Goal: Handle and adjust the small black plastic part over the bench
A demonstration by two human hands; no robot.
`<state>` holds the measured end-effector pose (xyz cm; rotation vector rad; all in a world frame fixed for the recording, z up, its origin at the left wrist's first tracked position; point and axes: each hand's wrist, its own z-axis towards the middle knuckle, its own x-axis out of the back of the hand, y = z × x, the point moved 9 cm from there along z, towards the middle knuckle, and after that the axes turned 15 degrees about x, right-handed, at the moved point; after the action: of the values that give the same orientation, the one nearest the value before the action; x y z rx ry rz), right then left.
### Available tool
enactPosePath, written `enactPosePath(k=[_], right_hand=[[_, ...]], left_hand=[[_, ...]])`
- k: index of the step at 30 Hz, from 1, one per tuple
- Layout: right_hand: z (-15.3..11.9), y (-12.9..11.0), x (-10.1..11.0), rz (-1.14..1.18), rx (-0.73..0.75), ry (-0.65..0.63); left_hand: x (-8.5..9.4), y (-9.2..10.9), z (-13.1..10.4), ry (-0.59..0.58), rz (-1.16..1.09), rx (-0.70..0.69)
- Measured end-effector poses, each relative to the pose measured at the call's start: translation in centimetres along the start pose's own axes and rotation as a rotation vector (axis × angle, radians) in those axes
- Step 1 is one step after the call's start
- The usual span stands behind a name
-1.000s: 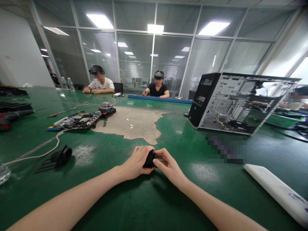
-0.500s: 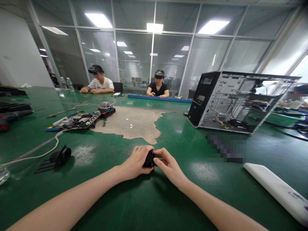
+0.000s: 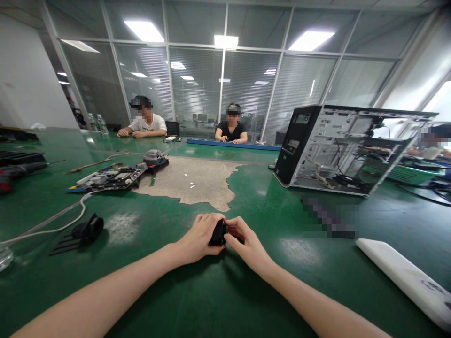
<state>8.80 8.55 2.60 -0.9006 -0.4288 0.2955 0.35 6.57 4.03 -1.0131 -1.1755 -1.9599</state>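
A small black boxy part [image 3: 215, 234] sits between my two hands, just above or on the green table in front of me; its exact kind does not show. My left hand [image 3: 200, 237] is wrapped over its top and left side, with the thumb low along the near edge. On the right, my right hand [image 3: 244, 239] pinches the part's right end with thumb and fingers. The fingers cover much of the part, so its far side is hidden.
The green table [image 3: 169, 300] has a torn bare patch [image 3: 207, 180]. A circuit board [image 3: 109, 178] and black ducted piece [image 3: 82, 232] lie left. An opened computer case [image 3: 299, 150] stands right, near a white slab [image 3: 398, 277]. Two people [image 3: 148, 119] sit opposite; another is far right.
My right thumb and fingers have shifted very slightly at the black part's right end. Both hands stay in the same place; everything else looks unchanged.
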Motion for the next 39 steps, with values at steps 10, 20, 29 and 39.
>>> enactPosePath(k=[10, 20, 29, 39], right_hand=[[-0.2, 0.8, 0.1, -0.049, -0.073, -0.002], [-0.6, -0.4, 2.6, -0.2, 0.02, 0.152], [1.0, 2.2, 0.1, 0.113, -0.218, -0.041], [0.1, 1.3, 0.1, 0.054, -0.125, 0.015]], left_hand=[[0.1, 0.0, 0.0, 0.013, -0.007, -0.003], [0.0, -0.2, 0.1, 0.013, -0.005, 0.022], [-0.1, 0.0, -0.1, -0.008, -0.02, -0.023], [0.0, 0.1, -0.3, 0.01, -0.035, -0.034]])
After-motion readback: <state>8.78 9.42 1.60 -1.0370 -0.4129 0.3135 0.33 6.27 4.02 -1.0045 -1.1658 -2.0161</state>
